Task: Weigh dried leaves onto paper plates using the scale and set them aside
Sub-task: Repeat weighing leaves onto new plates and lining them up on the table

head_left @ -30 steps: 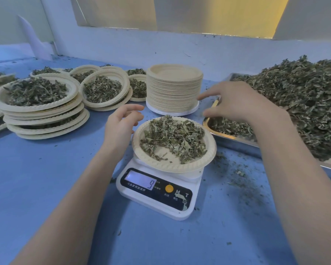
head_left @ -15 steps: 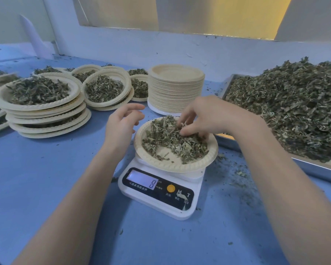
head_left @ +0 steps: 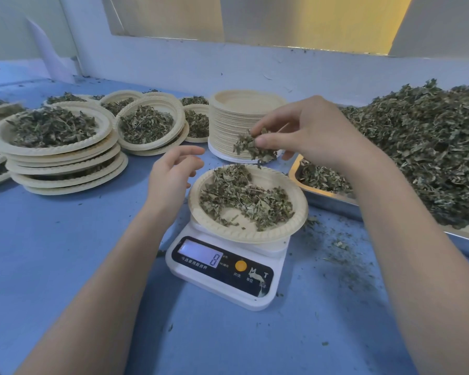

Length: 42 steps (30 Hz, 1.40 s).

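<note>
Right hand lifted off plate, now pinching tuft of dried leaves above it. Left hand loosely open beside plate rim. Scale below grip reads 8. Leaves likely light, brittle, crumbly: pinch gently from heap top. Tray right of grip.

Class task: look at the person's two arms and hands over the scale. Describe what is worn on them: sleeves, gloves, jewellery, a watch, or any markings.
Both forearms are bare up to the frame's edge, with no sleeve in view. The left hand and right hand wear no gloves. No ring, bracelet or watch shows on either wrist or on the fingers, and no markings are visible on either arm.
</note>
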Tool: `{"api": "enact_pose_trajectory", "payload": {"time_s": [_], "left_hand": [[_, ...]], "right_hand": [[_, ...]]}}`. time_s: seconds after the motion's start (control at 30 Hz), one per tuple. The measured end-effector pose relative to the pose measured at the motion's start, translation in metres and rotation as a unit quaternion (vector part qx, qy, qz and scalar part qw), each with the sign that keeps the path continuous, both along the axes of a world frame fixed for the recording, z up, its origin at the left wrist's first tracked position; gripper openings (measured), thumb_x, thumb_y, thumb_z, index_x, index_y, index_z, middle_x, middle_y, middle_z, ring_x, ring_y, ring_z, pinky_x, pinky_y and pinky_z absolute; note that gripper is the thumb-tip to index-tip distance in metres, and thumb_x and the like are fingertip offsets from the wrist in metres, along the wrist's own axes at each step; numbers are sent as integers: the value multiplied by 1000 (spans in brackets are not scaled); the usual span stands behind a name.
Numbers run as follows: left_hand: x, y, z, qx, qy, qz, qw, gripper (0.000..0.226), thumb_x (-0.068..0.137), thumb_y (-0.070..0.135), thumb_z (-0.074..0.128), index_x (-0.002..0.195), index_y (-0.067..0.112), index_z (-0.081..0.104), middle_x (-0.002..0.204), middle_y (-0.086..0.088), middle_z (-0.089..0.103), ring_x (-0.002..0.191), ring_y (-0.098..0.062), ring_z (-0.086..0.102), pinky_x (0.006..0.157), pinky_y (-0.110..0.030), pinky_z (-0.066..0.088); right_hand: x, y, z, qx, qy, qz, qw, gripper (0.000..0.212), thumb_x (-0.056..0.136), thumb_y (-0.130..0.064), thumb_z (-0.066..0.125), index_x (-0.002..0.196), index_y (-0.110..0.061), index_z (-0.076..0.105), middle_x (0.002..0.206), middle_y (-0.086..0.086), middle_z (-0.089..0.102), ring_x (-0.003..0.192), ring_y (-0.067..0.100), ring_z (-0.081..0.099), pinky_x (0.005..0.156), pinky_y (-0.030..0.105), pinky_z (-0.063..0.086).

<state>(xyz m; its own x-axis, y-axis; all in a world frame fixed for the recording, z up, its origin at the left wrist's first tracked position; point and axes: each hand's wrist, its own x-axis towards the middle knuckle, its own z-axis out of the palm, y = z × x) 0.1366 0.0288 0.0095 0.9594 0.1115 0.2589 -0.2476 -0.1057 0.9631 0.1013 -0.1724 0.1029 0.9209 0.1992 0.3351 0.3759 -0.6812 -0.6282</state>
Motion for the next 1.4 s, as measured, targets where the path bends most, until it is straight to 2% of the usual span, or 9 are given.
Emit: {"api": "enact_pose_trajectory", "payload": {"time_s": [0.2,0.43,0.87,0.97,1.03,1.1,1.2,1.3,1.4], "left_hand": [[0,0,1,1,1,-2,1000,20,87,11,54,99,19,68,94,1,62,77,-11,52,66,-23,41],[-1,-1,2,6,2,-1,1000,19,87,11,54,98,19,68,94,1,62,77,-11,52,66,-22,42],[-2,-1,3,2,6,-4,1000,19,87,10,54,97,18,68,92,1,61,78,-12,52,65,-23,42],[-2,-1,4,2,6,-3,1000,18,87,10,54,97,18,68,92,0,61,77,-12,52,65,-22,42],[-2,-2,4,1,6,-4,1000,18,87,10,54,96,19,68,92,0,60,77,-12,52,64,-22,41],[-2,-2,3,0,8,-3,1000,19,87,10,54,97,18,68,90,2,60,78,-12,52,64,-21,41],[-2,-2,3,0,10,-2,1000,20,88,10,54,100,16,68,91,2,60,79,-12,52,65,-21,41],[-2,-2,3,0,9,-1,1000,20,88,10,54,100,16,68,92,1,60,79,-12,52,65,-22,41],[-2,-2,4,0,7,1,1000,20,88,10,54,100,16,68,92,1,61,78,-12,52,64,-21,41]], "right_hand": [[0,-6,0,-11,-3,-17,1000,9,82,-21,73,87,-28,71,86,-11,67,50,-8,57,43,3,36],[1,-3,0,-15,8,0,1000,9,83,-18,72,87,-25,71,78,-12,65,51,-7,59,44,2,36],[3,-3,-1,-25,11,26,999,9,83,-20,72,88,-26,72,79,-12,66,52,-8,58,48,2,38],[4,-2,-2,-46,38,46,997,13,82,-28,73,94,-29,72,85,-10,68,70,-12,60,59,6,46],[5,-2,-3,-60,49,48,996,16,79,-33,74,95,-32,70,90,-9,68,81,-6,62,67,6,47],[5,0,-3,-39,66,55,996,17,78,-28,76,93,-30,68,92,-2,66,70,1,63,62,10,50],[4,1,-4,-12,76,51,996,21,76,-19,78,93,-22,67,92,1,58,57,-1,59,53,14,51],[2,1,-3,20,67,50,996,26,69,-12,82,92,-17,69,90,2,57,58,4,62,55,15,53],[1,0,-1,26,37,39,998,23,65,-15,85,80,-24,70,90,-1,61,58,5,64,55,10,49]]}}
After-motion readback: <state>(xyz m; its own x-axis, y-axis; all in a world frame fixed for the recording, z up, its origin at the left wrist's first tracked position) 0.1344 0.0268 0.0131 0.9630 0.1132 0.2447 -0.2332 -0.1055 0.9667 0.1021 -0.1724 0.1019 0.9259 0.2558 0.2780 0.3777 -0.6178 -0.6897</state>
